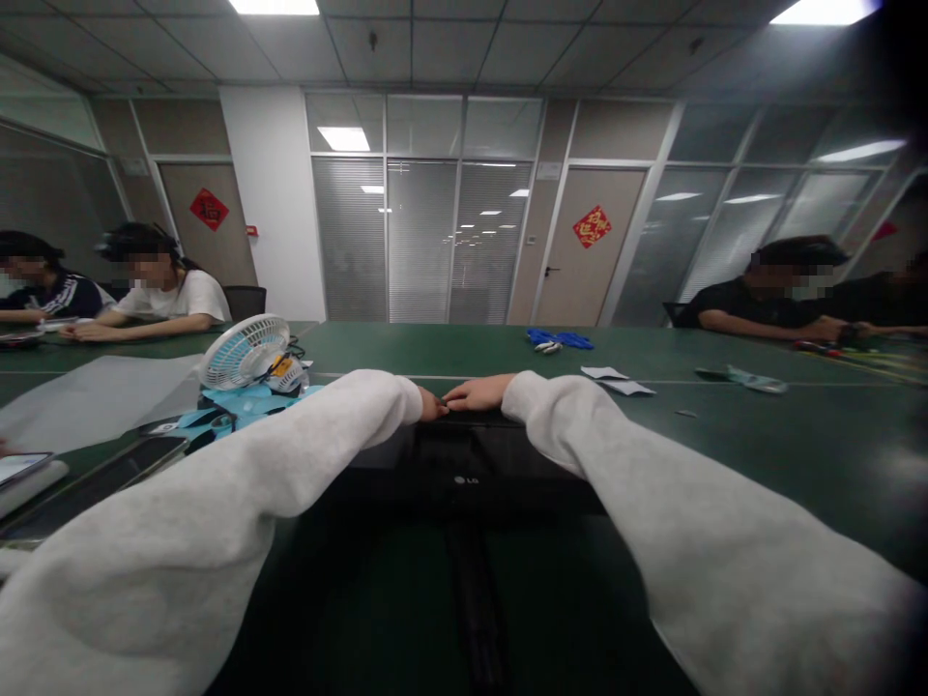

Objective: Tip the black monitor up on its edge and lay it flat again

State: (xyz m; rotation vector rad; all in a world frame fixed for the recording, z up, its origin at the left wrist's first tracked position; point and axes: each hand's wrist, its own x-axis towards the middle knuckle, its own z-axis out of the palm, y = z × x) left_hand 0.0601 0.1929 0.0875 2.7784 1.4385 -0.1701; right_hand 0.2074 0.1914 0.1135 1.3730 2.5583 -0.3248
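Note:
Both my arms in pale grey sleeves reach forward over a black LG monitor point(464, 464) that lies flat, screen down, on the green table point(761, 435). My left hand point(432, 404) is mostly hidden by its sleeve cuff; only a bit of it shows at the monitor's far edge. My right hand point(478, 392) lies flat on that far edge with its fingers stretched towards the left hand. The fingertips of the two hands nearly meet. Nothing shows in either hand.
A small white desk fan point(243, 352) sits on light blue pieces at left, with a clear sheet point(94, 391) and a tablet point(21, 469) nearby. Blue items point(558, 339) and paper scraps point(616, 379) lie beyond. People sit at the far left and right.

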